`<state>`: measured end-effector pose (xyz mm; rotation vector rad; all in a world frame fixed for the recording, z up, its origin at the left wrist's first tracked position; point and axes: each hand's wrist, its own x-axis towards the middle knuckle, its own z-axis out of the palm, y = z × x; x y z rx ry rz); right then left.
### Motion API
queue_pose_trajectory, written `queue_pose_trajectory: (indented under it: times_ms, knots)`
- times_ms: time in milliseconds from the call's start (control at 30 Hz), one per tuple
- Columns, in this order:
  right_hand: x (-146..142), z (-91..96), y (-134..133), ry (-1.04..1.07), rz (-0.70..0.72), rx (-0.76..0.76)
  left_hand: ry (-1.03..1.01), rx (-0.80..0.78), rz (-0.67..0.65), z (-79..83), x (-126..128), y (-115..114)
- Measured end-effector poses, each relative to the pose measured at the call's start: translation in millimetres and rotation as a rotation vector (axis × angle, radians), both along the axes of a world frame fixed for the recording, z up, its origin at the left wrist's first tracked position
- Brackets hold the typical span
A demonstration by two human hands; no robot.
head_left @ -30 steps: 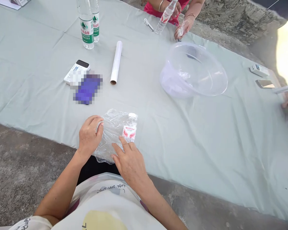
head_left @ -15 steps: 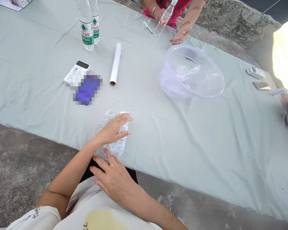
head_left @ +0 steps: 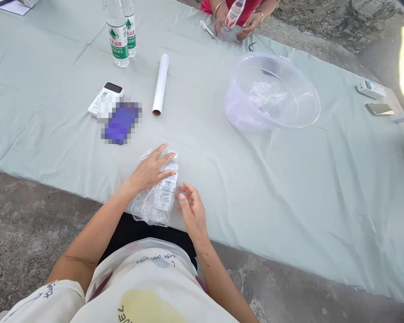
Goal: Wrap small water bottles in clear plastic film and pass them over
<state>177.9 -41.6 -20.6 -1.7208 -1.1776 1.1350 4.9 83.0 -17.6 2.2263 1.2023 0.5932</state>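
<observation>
Near the front edge of the table lies a flat white packet with a barcode (head_left: 166, 193), loosely covered by crumpled clear plastic film (head_left: 143, 206). My left hand (head_left: 151, 168) rests on the upper part of the film and packet, its fingers spread. Just right of the packet is my right hand (head_left: 193, 213), with fingers apart and slightly curled and nothing visible in them. Beyond my left hand lies a roll of clear film (head_left: 160, 85).
A translucent basin (head_left: 239, 107) holds crumpled film. Two water bottles (head_left: 118, 45), a white device (head_left: 103, 101) and a blurred purple object (head_left: 121, 123) are at left. Across the table, a co-worker's hands (head_left: 247, 27) are at another bottle (head_left: 234, 18). Small devices (head_left: 370, 89) lie far right.
My right hand has moved from the near edge of the film to the packet's right side. My left hand has shifted slightly left. The co-worker's hand has drawn back toward the bottle.
</observation>
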Motion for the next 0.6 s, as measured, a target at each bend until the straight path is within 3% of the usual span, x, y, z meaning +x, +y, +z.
queue_pose_trajectory:
  times_ms: [133, 267, 367, 500, 600]
  knots:
    - [-17, 0.0, -1, -0.153, 0.174, 0.062, 0.095, 0.245, 0.145, -2.7, -16, -2]
    - [-40, 6.0, 3, -0.299, 0.289, 0.174, 0.131, 0.232, 0.406, 13.1, -40, -16]
    - [-55, 6.7, 6, -0.410, 0.306, 0.258, -0.046, 0.008, 0.575, 28.7, -51, -38]
    - [-71, 8.8, 9, -0.494, 0.395, 0.440, -0.248, -0.421, 0.573, 38.3, -56, -64]
    - [-76, 12.2, 15, -0.408, 0.554, 0.579, -0.220, -0.483, 0.603, 35.9, -59, -72]
